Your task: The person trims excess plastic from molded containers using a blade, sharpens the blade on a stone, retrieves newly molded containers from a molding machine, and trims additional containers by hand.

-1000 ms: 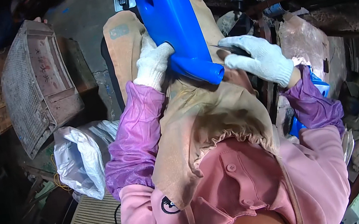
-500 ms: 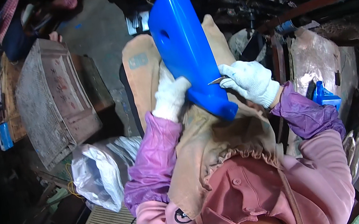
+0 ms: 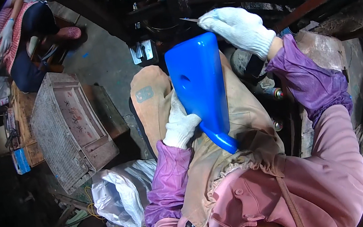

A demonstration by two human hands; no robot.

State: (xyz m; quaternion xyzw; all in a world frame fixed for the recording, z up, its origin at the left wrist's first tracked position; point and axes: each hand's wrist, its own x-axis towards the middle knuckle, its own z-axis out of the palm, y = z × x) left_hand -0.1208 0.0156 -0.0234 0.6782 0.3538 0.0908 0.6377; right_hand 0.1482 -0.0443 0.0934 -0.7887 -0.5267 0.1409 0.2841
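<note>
A glossy blue plastic part [image 3: 202, 82], hollow-looking with a small hole in its side and a narrow curved lip at its near end, lies over my lap. My left hand [image 3: 181, 125], in a white knit glove, grips its left edge near that end. Just beyond the far right corner of the part is my right hand [image 3: 241, 29], gloved too. Its fingers pinch a small knife [image 3: 189, 19], whose thin pointed blade sticks out to the left, apart from the blue part. The knife's handle is hidden in the glove.
A worn box with a mesh side [image 3: 64, 131] stands at the left, with an open white woven sack [image 3: 119, 200] nearer me. A small metal tray [image 3: 143, 52] lies beyond my knees. Dark metal bars [image 3: 319, 1] run at the right. At far left sits another person [image 3: 33, 30] in gloves.
My right hand has moved up and away with the knife, from the near end of the blue part to beyond its far end. The blue part has tipped and sits nearer me.
</note>
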